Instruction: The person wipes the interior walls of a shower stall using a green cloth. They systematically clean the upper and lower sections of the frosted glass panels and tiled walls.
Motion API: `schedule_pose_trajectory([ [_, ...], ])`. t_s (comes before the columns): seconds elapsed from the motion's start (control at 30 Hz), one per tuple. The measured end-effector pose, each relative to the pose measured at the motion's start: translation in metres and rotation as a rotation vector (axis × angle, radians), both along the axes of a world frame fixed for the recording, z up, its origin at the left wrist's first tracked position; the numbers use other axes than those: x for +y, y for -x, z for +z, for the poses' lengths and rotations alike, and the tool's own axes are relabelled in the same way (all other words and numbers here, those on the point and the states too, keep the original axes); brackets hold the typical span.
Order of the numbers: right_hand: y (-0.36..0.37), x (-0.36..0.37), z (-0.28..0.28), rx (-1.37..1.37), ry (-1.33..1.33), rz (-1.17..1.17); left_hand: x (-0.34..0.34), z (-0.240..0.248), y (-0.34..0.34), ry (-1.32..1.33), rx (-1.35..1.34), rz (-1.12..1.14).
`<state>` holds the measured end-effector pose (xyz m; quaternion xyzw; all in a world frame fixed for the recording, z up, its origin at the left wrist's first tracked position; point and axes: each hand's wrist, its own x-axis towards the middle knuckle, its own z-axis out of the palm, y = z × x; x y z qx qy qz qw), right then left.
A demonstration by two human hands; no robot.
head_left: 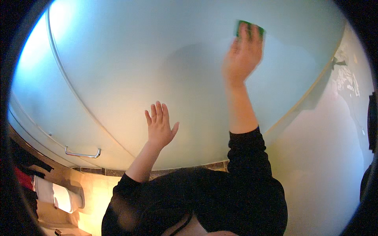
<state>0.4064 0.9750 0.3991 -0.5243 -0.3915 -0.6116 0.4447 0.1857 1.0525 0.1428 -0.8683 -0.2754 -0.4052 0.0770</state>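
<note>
Your right hand [245, 57] has hold of the green pad [239, 27], fingers laid over it in a loose, partly closed grip; blur there, so you can't make out the thumb or how hard you press. Pad's up high on the big frosted panel [138, 59], toward its right side, well apart from the metal handle [82, 154] at lower left. Right arm reaches up long, black sleeve [248, 151] at the elbow.

Your left hand [160, 128] has nothing in it: fingers extended, thumb out to the side, back of the hand toward you. It's over the lower middle of the panel, maybe braced on it; contact can't be told from this angle. The two hands are well apart.

Step in hand, as you'd judge it: wiping or scrubbing the upper right stretch of the panel. How much is done can't be told; the surface reads much the same all over, only lighting and shade differ.

Next move likely calls for a flat pad, even pressure and overlapping strokes, taking care near the yellowish edge [299, 101] where the panel meets the white wall [315, 157]. For the lower stretch, bring the pad down and clear your left hand out of its path
</note>
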Motion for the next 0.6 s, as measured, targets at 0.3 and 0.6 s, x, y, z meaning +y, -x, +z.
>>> schedule_pose_trajectory([
  [0.3, 0.048, 0.009, -0.112, -0.538, 0.562, 0.101, -0.014, 0.008, 0.005, 0.088, -0.045, -0.108],
  [0.6, -0.078, -0.046, -0.026, 0.188, -0.127, -0.034, -0.017, 0.013, 0.016, 0.137, 0.042, -0.103],
])
